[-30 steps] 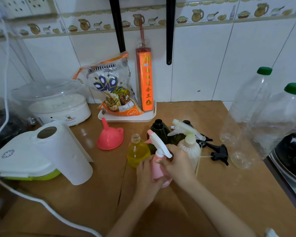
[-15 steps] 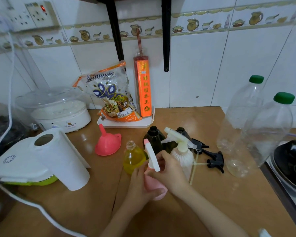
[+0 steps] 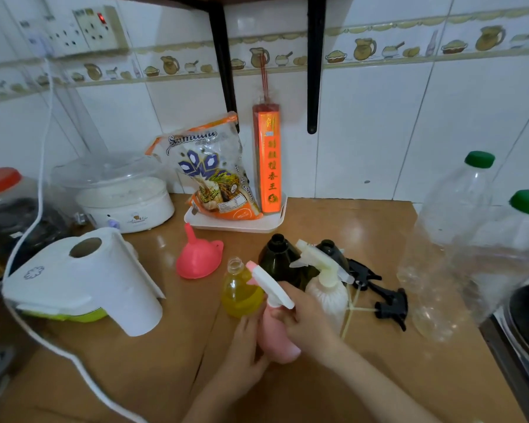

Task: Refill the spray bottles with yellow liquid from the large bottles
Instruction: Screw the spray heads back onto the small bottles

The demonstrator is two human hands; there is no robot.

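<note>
1. My left hand wraps the pink spray bottle low on the desk; smooth plastic, probably light.
2. My right hand grips its collar, under the white trigger head.
3. Behind: the uncapped yellow-filled bottle, tippy.

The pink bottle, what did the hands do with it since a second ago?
The pink spray bottle stayed on the counter, gripped by both hands. Its white trigger head swung round, from pointing right to pointing down toward the right hand, which seems to be twisting it. The left hand steadies the body. The small bottle of yellow liquid, pink funnel and large bottles stayed put.
</note>
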